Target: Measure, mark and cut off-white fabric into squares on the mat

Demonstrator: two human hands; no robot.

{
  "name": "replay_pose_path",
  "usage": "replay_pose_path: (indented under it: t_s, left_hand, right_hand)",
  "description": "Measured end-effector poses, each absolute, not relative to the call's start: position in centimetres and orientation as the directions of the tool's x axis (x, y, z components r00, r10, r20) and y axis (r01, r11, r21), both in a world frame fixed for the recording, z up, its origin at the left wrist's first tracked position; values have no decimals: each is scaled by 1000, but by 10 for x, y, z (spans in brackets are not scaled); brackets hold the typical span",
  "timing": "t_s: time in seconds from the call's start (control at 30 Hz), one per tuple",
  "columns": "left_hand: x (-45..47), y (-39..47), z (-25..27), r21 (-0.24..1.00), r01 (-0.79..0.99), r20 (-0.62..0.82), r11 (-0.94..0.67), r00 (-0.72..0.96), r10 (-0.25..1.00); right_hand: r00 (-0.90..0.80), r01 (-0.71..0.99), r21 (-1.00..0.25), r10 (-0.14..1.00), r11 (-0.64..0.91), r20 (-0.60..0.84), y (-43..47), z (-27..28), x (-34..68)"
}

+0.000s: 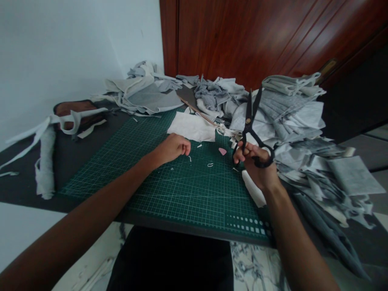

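Note:
My right hand [257, 163] grips a pair of black scissors [249, 120] by the handle loops, the blades parted and pointing up and away. My left hand [173, 147] is held over the green cutting mat [182, 194] with its fingers curled closed; whatever may be in them is hidden. Just beyond it lies a flat white cloth piece [192, 126]. Between my hands are a pink chip [222, 151], perhaps tailor's chalk, and small white snippets [210, 165]. Below my right hand rests a white fabric strip [253, 189].
Grey and white fabric pieces [297, 117] are heaped along the right side, with more cloth [142, 95] at the back left. A rolled grey cloth [46, 161] and a brown pouch-like item [77, 112] lie left. A brown strip [198, 111] lies behind the white cloth.

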State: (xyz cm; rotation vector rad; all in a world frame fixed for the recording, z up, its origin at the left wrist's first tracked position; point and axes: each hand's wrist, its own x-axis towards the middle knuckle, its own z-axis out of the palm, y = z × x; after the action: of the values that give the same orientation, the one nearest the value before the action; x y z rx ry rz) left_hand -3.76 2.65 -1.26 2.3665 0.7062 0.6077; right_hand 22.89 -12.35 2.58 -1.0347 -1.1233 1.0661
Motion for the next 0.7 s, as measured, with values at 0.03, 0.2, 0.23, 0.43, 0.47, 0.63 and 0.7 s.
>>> replay_pose_path:
  t_s: [0.03,0.2,0.23,0.43,0.47,0.63,0.7]
  left_hand:
    - [-38,26,-13,647,333,250,-686,757,604]
    - [-40,26,-13,615,334,274,-714,759,591]
    - [-40,26,-12,605,337,285,-721,754,592]
    - [-39,22,-5,650,263,321,-713,755,571]
    - [-39,21,-4,660,244,320,-711,764,560]
    - [-37,19,-1,683,158,302,-713,828,472]
    - [-36,19,-2,679,124,296,-723,856,424]
  right_hand:
    - [99,-83,-984,984,160,152,-123,23,229]
    - [18,108,-988,993,113,115,-121,10,225]
    - [2,127,-986,994,107,108,-122,8,222]
    - [-136,28,-998,989,61,56,-126,-1,202]
    - [-147,-3,-999,988,45,45,-125,-2,200]
    - [-122,-25,-996,989,82,85,-121,-6,198]
    - [-80,23,-992,989,125,123,-119,-5,200]
